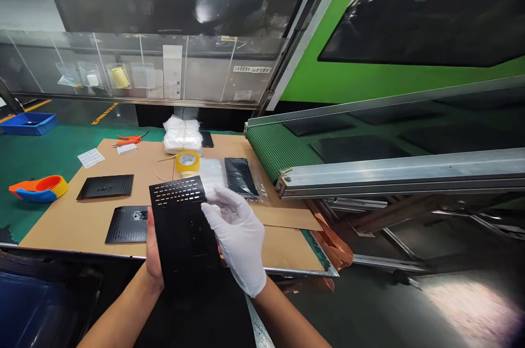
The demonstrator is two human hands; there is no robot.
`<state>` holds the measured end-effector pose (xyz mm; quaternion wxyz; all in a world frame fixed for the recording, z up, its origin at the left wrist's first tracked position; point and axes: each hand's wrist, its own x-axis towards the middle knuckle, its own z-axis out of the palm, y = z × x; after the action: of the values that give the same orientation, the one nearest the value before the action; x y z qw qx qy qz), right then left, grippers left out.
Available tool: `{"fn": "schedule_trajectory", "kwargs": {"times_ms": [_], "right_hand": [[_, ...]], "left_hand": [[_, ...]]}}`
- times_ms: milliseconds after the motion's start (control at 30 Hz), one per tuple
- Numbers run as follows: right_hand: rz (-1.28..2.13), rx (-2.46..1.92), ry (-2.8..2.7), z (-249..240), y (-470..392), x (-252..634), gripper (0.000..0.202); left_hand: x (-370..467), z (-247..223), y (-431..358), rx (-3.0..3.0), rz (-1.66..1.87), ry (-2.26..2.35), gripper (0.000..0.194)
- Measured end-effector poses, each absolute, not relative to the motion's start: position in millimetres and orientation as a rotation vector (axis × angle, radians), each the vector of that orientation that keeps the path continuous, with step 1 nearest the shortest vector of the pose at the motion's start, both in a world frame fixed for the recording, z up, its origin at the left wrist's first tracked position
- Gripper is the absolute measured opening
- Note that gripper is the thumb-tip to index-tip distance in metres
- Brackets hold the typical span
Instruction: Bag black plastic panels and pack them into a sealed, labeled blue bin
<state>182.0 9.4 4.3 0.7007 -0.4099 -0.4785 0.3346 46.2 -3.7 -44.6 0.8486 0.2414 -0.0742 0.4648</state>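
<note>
A black slotted panel (pixel 184 233) is held up in front of me, its rows of slots at the top end. My bare left hand (pixel 153 249) grips it along the left edge, with some fingers hidden behind it. At its upper right edge is my white-gloved right hand (pixel 240 236), fingers curled and thumb near the edge; whether it grips the panel is unclear. Two more black panels lie on the cardboard, one farther back (pixel 105 186) and one nearer (pixel 127 225), just left of my left hand.
Cardboard (pixel 65 222) covers the table. Behind the panel are yellow tape (pixel 187 161), white bags (pixel 182 135) and a bagged black part (pixel 241 177). Orange cutters (pixel 129 139) and a tape dispenser (pixel 39 189) lie left. A green conveyor (pixel 273 151) carrying dark panels stands right.
</note>
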Motion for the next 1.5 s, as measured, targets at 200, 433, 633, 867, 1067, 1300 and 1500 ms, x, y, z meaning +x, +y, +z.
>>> {"fn": "schedule_trajectory", "kwargs": {"times_ms": [200,433,633,867,1067,1300,1500], "right_hand": [[0.708,-0.891,-1.107,1,2,180,0.035],[0.742,-0.786,-1.141,4,7,177,0.047],[0.686,-0.824,-1.152,6,5,179,0.041],[0.687,-0.907,-1.118,3,8,180,0.033],[0.730,-0.931,-1.082,-4,8,180,0.032],[0.748,-0.824,-1.173,1,9,179,0.050],[0.697,-0.926,-1.131,-5,6,183,0.043]], "left_hand": [[45,-47,1,0.509,0.986,-0.178,0.092],[45,-41,-1,0.505,1.009,-0.172,0.089],[45,-42,-1,0.489,1.001,-0.181,0.090],[47,-49,-1,0.452,1.016,-0.166,0.092],[48,-51,0,0.448,1.015,-0.161,0.093],[47,-45,1,0.483,0.986,-0.152,0.091],[47,-49,0,0.474,0.981,-0.149,0.095]]}}
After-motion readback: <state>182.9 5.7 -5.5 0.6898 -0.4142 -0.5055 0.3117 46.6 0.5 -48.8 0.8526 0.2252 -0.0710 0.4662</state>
